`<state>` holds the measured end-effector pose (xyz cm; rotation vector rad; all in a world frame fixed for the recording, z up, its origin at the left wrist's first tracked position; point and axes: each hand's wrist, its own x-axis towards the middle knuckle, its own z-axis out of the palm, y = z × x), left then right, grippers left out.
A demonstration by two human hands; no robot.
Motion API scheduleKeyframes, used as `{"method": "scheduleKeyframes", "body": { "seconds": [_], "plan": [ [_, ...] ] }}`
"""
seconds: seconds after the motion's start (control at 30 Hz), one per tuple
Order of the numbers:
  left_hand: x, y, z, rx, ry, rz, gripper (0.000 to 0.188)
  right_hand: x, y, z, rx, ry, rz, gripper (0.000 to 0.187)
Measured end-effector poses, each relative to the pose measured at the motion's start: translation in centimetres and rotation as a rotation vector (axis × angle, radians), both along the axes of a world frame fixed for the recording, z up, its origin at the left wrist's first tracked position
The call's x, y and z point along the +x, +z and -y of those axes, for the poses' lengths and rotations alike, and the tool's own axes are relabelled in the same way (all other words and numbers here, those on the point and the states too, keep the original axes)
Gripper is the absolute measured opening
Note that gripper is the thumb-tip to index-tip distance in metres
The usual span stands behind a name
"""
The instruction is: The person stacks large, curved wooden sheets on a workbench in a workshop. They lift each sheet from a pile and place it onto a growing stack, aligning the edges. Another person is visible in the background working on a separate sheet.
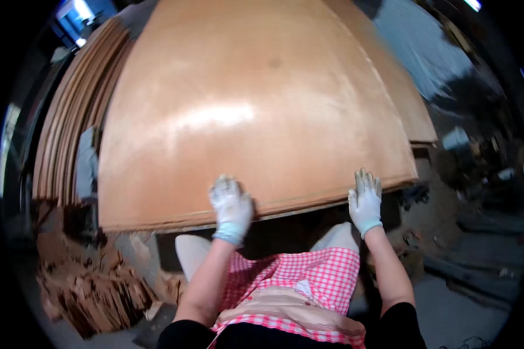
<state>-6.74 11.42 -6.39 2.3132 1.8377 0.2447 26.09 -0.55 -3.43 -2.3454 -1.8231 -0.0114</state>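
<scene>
A large smooth tan wood veneer sheet (pixel 262 139) lies in front of me on a stack, its near edge rough and layered. My left hand (pixel 232 203), in a white glove with a pale blue cuff, rests on the near edge left of its middle, fingers stretched forward. Near the right front corner, my right hand (pixel 365 200) lies over the edge in a matching glove, its fingers extended and slightly apart. Neither hand grips anything that I can see. The undersides of both hands are hidden.
Another veneer stack (pixel 399 87) extends from under the sheet's right side. Long curved sheets (pixel 78 110) stand layered at the left. Broken veneer scraps (pixel 99 291) lie heaped on the floor at lower left. A pale plastic cover (pixel 422 49) is at the far right.
</scene>
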Motion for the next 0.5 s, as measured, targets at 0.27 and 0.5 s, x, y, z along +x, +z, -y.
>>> {"method": "scheduleKeyframes", "body": {
  "seconds": [0.27,0.5],
  "plan": [
    [4.0,-1.7,0.3,-0.024,-0.155,0.056,0.066,-13.5,-4.4,-9.0,-0.066,0.207,-0.029,0.063],
    [-7.0,3.4,-2.0,0.105,0.178,0.071,0.072,-13.1,-5.1,-8.8,-0.161,0.182,0.076,0.060]
  ]
}}
